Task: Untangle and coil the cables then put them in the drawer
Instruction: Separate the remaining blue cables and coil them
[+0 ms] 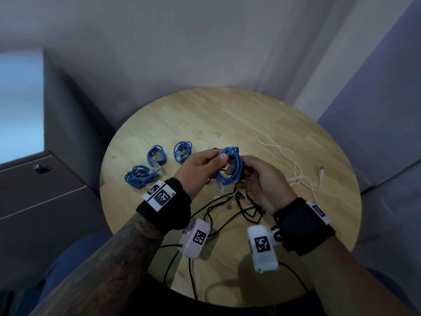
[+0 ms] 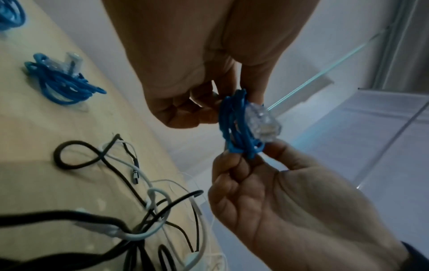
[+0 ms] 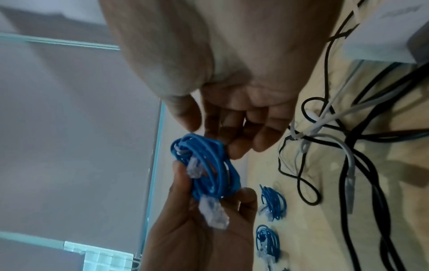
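Item 1, nearest me: black cables (image 1: 230,208), tangled on the round wooden table (image 1: 227,115) below my wrists, crossed by a pale cable; the count of black strands cannot be told.

Item 2: my left hand (image 1: 198,172), fingers curled, thumb tip pressed on the top of the blue cable coil (image 1: 230,167). The left wrist view shows the coil pinched between thumb and fingers.

Item 3: my right hand (image 1: 264,181), fingers curled round the coil's right and lower side. In the left wrist view thumb and fingers pinch the lower loops.

Item 4: the blue cable coil, one, held above the table between both hands, upright. Two clear plugs (image 3: 213,212) show on it in the right wrist view; one hangs from the bottom.

Item 5: finished blue coils (image 1: 157,155), three, lying on the table left of my hands, each apart from the others.

Item 6: white cable (image 1: 293,163), one, loose and uncoiled on the table to my right.

Item 7: grey drawer cabinet (image 1: 41,190) with a lock, left of the table.
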